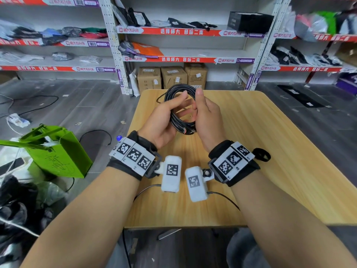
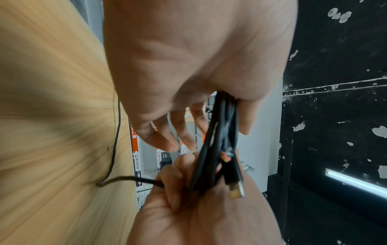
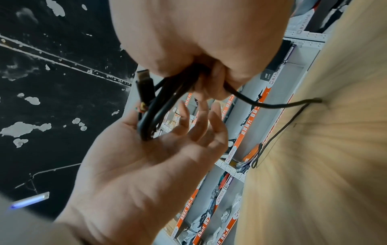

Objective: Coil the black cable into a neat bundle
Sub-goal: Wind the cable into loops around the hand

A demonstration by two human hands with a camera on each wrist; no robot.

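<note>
Above desk [image 1: 270,144] far edge: cable [image 1: 178,91] coil gripped by right hand [image 1: 207,117]; left hand [image 1: 164,120] open-fingered, cradling coil.

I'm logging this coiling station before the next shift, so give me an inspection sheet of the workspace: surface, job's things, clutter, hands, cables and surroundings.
Surface: wooden table, light grain; a small black ring-shaped item lies near the right wrist.
Job's things: black cable mostly looped, held above the table; its plug sticks out of the bundle.
Clutter: green bag and dark bags on the floor to the left.
Hands: left hand open, fingers through the loop, supporting it; right hand grips the gathered strands.
Cables: a loose tail trails onto the table; another thin cable on the floor.
Surroundings: shelves with parcels, cardboard boxes below.
</note>
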